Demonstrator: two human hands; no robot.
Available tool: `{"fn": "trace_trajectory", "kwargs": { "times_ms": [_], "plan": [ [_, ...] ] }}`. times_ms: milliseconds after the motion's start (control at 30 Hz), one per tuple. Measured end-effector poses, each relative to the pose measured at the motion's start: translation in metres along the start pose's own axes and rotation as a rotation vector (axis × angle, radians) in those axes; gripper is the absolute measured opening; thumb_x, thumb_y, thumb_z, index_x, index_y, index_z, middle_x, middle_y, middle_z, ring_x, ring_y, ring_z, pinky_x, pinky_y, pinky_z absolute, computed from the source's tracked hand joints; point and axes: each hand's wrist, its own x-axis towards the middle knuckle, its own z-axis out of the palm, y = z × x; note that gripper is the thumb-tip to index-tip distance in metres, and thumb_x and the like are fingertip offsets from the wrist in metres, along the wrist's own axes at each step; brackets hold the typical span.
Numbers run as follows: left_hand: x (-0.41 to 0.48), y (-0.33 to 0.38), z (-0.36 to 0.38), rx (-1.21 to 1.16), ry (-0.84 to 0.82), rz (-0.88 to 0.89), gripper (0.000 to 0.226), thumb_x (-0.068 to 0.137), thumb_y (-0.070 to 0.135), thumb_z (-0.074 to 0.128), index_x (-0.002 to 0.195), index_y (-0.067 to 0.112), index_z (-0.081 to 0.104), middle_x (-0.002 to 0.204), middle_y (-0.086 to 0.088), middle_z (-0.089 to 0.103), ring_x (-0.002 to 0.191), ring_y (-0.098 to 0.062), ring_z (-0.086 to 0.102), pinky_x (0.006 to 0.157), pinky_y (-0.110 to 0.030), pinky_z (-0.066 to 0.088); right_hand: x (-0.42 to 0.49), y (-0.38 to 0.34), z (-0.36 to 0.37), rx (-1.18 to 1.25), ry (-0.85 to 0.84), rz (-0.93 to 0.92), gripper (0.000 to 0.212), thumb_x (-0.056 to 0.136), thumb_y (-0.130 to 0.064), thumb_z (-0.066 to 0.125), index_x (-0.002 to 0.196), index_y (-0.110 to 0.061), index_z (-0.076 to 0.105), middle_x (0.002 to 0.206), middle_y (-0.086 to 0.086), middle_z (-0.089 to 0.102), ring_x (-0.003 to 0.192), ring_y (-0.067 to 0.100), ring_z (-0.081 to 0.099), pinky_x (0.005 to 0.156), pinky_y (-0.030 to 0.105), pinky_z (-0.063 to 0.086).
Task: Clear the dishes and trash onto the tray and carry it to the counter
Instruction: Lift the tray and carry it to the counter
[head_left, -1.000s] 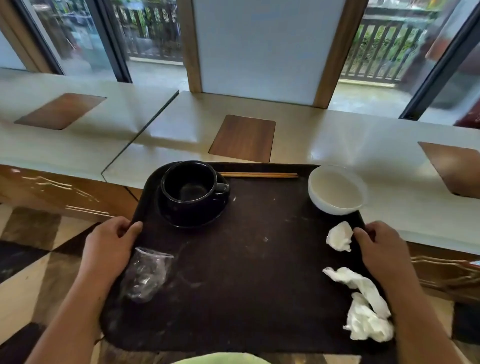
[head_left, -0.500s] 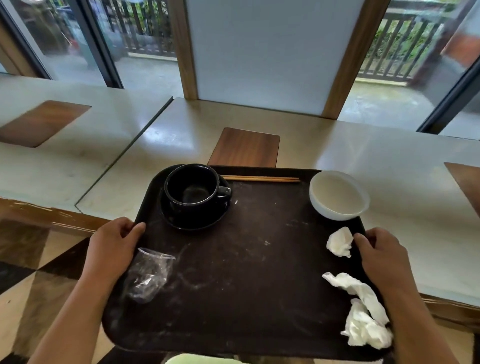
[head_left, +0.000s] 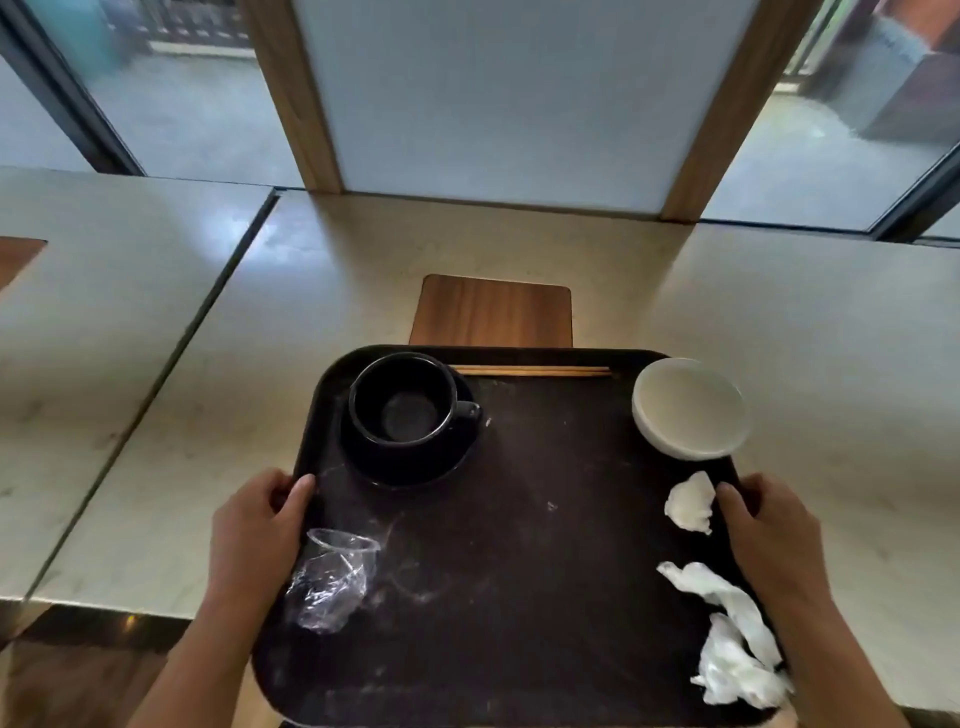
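On the tray's (head_left: 519, 571) side rims, left hand (head_left: 254, 525) and right hand (head_left: 774, 535).

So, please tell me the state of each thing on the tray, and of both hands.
tray: gripped at both side edges
black cup: upright on saucer, looks empty
white bowl: upright, empty
chopsticks: flat along far rim
plastic cup: crushed, on its side
napkins: crumpled
left hand: gripping
right hand: gripping

scuffed matt plastic tray (head_left: 519, 597), glossy black cup (head_left: 402, 400), crinkled clear plastic wrapper (head_left: 332, 587)
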Motion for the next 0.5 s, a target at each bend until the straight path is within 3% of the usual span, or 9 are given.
{"fn": "trace_trajectory", "kwargs": {
  "times_ms": [133, 233, 500],
  "plan": [
    [0.042, -0.004, 0.032, -0.010, -0.042, -0.008, 0.027, 0.092, 0.025, 0.065, 0.070, 0.011, 0.063, 0.060, -0.001, 0.062, 0.057, -0.019, 0.056, 0.055, -0.036, 0.043, 0.031, -0.008, 0.035, 0.012, 0.005, 0.045, 0.013, 0.092, -0.021, 0.059, 0.089, -0.009, 0.063, 0.075, 0.001, 0.055, 0.071, 0.024, 0.050, 0.068, 0.033, 0.034],
    [0.065, -0.010, 0.052, -0.004, -0.061, -0.023, 0.030, 0.094, 0.026, 0.064, 0.068, 0.010, 0.061, 0.058, -0.002, 0.061, 0.055, -0.019, 0.056, 0.053, -0.029, 0.040, 0.047, -0.009, 0.061, 0.018, 0.008, 0.086, 0.012, 0.092, -0.021, 0.060, 0.091, -0.009, 0.062, 0.073, -0.002, 0.053, 0.071, 0.024, 0.051, 0.068, 0.032, 0.035],
    [0.107, -0.020, 0.094, 0.032, -0.141, -0.073, 0.026, 0.096, 0.032, 0.059, 0.078, 0.013, 0.058, 0.061, 0.004, 0.059, 0.055, -0.012, 0.053, 0.049, -0.026, 0.038, 0.071, -0.005, 0.117, 0.004, 0.018, 0.166, 0.012, 0.093, -0.026, 0.057, 0.091, -0.014, 0.060, 0.073, -0.001, 0.058, 0.070, 0.026, 0.054, 0.067, 0.035, 0.039]
  ]
}}
